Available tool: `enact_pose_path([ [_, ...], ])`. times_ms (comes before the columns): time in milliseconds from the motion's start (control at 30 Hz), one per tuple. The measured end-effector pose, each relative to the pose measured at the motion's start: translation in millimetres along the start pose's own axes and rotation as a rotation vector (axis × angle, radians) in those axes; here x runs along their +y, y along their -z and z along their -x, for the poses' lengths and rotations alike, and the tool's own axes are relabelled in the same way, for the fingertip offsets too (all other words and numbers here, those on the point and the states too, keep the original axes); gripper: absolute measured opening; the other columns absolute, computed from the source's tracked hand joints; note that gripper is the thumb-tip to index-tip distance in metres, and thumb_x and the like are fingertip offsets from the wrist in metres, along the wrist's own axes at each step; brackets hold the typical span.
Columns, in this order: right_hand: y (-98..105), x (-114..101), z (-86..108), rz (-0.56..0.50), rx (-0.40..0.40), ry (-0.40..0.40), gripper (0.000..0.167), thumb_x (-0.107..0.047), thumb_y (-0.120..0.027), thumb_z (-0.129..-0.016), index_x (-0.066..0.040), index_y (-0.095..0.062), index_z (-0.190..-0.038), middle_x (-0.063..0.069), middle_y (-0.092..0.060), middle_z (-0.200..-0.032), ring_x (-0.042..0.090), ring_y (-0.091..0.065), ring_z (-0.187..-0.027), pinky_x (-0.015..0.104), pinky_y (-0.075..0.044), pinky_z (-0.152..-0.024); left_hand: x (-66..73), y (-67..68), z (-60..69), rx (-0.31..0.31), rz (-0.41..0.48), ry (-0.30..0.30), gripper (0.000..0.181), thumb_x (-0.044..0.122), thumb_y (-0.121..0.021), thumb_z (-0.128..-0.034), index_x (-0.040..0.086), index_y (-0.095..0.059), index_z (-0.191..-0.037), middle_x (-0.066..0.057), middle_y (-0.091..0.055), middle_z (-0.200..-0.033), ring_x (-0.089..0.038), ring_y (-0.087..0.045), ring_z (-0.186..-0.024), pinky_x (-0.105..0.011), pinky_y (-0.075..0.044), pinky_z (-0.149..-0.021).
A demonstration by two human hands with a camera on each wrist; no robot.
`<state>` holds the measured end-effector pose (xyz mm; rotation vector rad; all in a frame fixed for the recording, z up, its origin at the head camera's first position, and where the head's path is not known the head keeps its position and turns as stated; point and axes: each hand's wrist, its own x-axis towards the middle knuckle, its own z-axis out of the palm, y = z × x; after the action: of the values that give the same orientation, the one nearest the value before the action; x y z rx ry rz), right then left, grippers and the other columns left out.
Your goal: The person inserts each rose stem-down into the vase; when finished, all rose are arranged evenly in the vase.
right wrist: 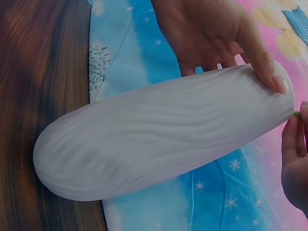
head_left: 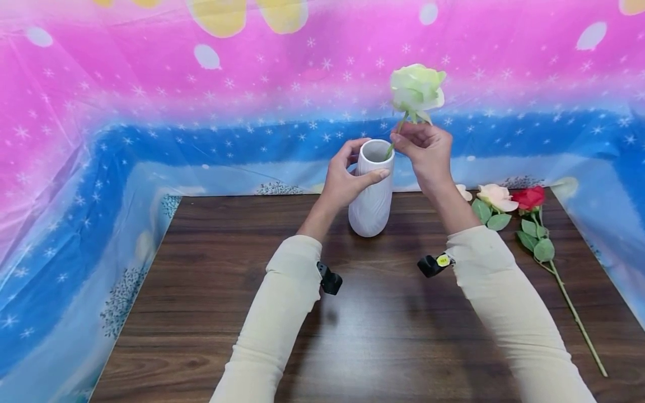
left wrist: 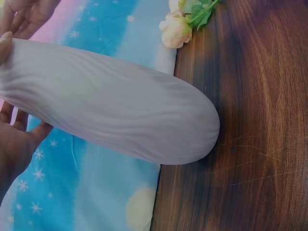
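Observation:
A white vase (head_left: 371, 196) with wavy ridges stands near the table's back edge. Around its upper part my left hand (head_left: 347, 174) curls, thumb across the front near the rim. My right hand (head_left: 425, 148) pinches the green stem of a pale green-white rose (head_left: 417, 89) just below the bloom. The stem's lower part reaches into the vase mouth; its end is hidden inside. Both wrist views show the ridged vase (left wrist: 110, 101) from the side, with the left hand's thumb (right wrist: 262, 57) near the rim.
On the right of the dark wooden table (head_left: 216, 313) lie a red rose (head_left: 529, 197) with a long stem and a peach rose (head_left: 496, 197). Another pale bloom (head_left: 464, 192) is partly hidden behind the right arm. A pink and blue patterned cloth (head_left: 151, 101) hangs behind the table.

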<state>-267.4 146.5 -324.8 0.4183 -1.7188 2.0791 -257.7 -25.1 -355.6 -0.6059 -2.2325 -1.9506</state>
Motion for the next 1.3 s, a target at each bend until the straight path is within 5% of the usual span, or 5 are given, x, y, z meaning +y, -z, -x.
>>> enact_pose_path([
  [233,4,1,4.2,0.1,-0.025,-0.057,0.017,0.001,-0.075,-0.089,-0.015,-0.081,-0.086,-0.015,-0.076,-0.079,0.002,-0.071,-0.079,0.019,-0.059,-0.077,-0.4,0.4,0.6,-0.002,-0.004,0.012,0.064,0.016,-0.081,-0.0868,0.013,-0.053,-0.143,-0.012,-0.06,-0.133,-0.026,-0.059,-0.117,-0.044,-0.056,-0.099],
  [500,10,0,8.0,0.137,-0.08,-0.125,0.026,-0.004,-0.073,-0.092,-0.028,-0.078,-0.085,-0.017,-0.076,-0.083,0.002,-0.068,-0.081,0.017,-0.058,-0.08,0.8,-2.6,0.8,-0.003,0.009,0.013,0.063,0.016,-0.082,-0.0867,0.013,-0.053,-0.143,-0.012,-0.061,-0.132,-0.024,-0.059,-0.116,-0.042,-0.056,-0.098],
  [800,19,2,16.6,0.125,-0.133,-0.235,0.023,-0.01,-0.068,-0.097,-0.031,-0.077,-0.097,-0.016,-0.075,-0.094,0.003,-0.068,-0.094,0.017,-0.058,-0.085,0.7,-1.4,0.6,0.009,-0.012,0.025,0.065,0.018,-0.082,-0.0866,0.012,-0.052,-0.144,-0.012,-0.061,-0.133,-0.026,-0.059,-0.12,-0.046,-0.055,-0.102],
  [1300,31,-5,24.8,0.132,-0.2,-0.265,0.014,-0.012,-0.068,-0.098,-0.016,-0.073,-0.11,-0.011,-0.072,-0.104,0.007,-0.069,-0.098,0.018,-0.059,-0.087,1.6,-1.6,-0.9,0.019,-0.007,0.069,0.068,0.023,-0.084,-0.0853,0.022,-0.05,-0.145,-0.005,-0.059,-0.139,-0.024,-0.058,-0.13,-0.053,-0.047,-0.113],
])
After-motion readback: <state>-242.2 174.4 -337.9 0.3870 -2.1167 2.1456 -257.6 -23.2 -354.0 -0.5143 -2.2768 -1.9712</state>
